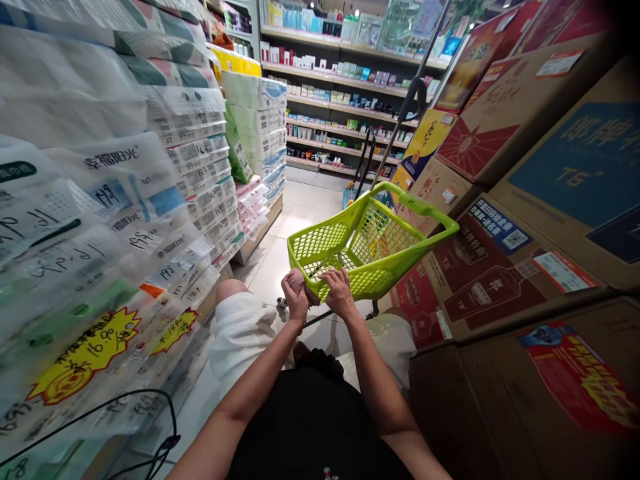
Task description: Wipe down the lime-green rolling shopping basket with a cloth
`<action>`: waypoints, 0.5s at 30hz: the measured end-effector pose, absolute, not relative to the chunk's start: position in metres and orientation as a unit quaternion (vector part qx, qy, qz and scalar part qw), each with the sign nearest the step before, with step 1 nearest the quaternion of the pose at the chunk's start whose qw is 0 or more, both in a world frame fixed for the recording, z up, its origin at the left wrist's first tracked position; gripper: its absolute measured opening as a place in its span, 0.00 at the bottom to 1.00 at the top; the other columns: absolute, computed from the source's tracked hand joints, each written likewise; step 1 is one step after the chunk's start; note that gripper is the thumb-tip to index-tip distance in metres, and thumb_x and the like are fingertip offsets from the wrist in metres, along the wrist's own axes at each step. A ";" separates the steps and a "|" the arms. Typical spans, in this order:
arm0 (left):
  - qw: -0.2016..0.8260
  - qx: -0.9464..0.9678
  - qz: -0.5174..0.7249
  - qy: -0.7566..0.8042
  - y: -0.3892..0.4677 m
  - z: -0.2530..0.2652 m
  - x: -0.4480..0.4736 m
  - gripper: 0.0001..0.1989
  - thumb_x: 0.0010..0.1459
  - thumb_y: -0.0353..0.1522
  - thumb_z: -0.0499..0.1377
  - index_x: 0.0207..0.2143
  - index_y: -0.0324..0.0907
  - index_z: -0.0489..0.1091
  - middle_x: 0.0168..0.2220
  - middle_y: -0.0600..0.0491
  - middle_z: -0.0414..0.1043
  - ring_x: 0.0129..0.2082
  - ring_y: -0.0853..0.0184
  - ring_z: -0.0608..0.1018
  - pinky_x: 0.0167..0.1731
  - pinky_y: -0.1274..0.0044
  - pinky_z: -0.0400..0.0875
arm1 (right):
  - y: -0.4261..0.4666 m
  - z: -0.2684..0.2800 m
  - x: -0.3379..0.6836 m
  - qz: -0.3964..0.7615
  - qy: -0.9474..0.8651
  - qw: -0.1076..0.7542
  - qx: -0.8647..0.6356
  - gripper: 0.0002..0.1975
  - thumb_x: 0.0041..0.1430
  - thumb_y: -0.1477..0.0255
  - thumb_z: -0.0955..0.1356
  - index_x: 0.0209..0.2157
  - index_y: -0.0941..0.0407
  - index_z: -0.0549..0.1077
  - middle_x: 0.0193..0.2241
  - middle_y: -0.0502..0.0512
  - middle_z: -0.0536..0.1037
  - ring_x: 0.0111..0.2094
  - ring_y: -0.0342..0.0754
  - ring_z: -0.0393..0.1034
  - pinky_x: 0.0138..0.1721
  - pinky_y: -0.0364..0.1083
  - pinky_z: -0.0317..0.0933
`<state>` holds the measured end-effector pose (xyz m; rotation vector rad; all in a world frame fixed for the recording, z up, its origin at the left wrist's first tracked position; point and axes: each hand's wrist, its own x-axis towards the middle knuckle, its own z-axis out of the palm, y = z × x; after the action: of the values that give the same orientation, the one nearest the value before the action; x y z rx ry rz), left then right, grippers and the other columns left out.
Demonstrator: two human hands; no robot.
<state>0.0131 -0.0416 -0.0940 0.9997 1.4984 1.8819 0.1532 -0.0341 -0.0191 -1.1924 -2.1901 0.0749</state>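
A lime-green plastic shopping cart (395,275) with lattice sides stands tilted in my view, close in front of my knees. My left hand (296,291) is closed at its near left corner, around a crumpled, brownish-pink cloth-like piece (312,297). Most of that piece is hidden by the fingers and the rim. On the near rim, just to the right, lies my right hand (340,292), its fingers bent over the edge. The basket's visible floor shows bare lattice. A caster (283,303) shows below the left corner.
Stacked tissue packs (195,153) with handwritten prices line the left side. Printed cartons (480,260) rise close on the right. Beyond the cart, a tiled aisle (300,193) leads to shelves of small goods (345,100). A dark-handled pole (417,93) leans there. A black cable (170,407) hangs at lower left.
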 end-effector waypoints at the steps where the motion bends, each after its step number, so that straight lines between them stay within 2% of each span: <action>1: 0.269 0.367 0.691 0.562 -0.043 -0.095 0.014 0.20 0.60 0.32 0.60 0.54 0.46 0.61 0.58 0.44 0.68 0.60 0.60 0.73 0.63 0.66 0.66 | -0.035 -0.019 0.154 0.029 -0.830 0.321 -0.455 0.32 0.48 0.88 0.61 0.53 0.52 0.74 0.51 0.56 0.78 0.63 0.53 0.62 0.74 0.60 0.35; 6: 0.343 0.295 0.616 0.645 -0.052 -0.104 0.022 0.16 0.59 0.30 0.60 0.49 0.46 0.61 0.46 0.47 0.72 0.48 0.59 0.78 0.53 0.63 0.73 | -0.038 -0.020 0.153 0.023 -0.822 0.328 -0.464 0.32 0.47 0.88 0.61 0.53 0.52 0.75 0.51 0.56 0.77 0.64 0.53 0.60 0.74 0.60 0.36; 8: 0.330 0.306 0.643 0.620 -0.049 -0.096 0.021 0.18 0.60 0.31 0.60 0.51 0.46 0.60 0.49 0.47 0.71 0.50 0.60 0.77 0.55 0.64 0.73 | -0.038 -0.019 0.152 0.026 -0.823 0.327 -0.463 0.32 0.48 0.88 0.61 0.52 0.52 0.75 0.51 0.56 0.78 0.63 0.53 0.61 0.74 0.60 0.36; 12: 0.264 0.350 0.701 0.563 -0.039 -0.081 0.018 0.20 0.63 0.32 0.58 0.56 0.46 0.58 0.58 0.44 0.67 0.60 0.61 0.73 0.62 0.67 0.67 | -0.038 -0.019 0.151 0.032 -0.821 0.330 -0.464 0.32 0.48 0.88 0.61 0.53 0.52 0.75 0.51 0.56 0.78 0.63 0.54 0.61 0.74 0.61 0.36; 15: 0.297 0.324 0.658 0.611 -0.040 -0.092 0.017 0.19 0.63 0.33 0.58 0.54 0.46 0.59 0.53 0.45 0.71 0.54 0.60 0.77 0.55 0.66 0.73 | -0.039 -0.020 0.148 0.029 -0.819 0.331 -0.467 0.33 0.48 0.88 0.61 0.54 0.52 0.75 0.51 0.56 0.78 0.62 0.54 0.61 0.74 0.62 0.35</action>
<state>0.0168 -0.0397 -0.0922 0.8615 1.6256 1.7491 0.1482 -0.0390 -0.0199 -1.2215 -2.1411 0.0760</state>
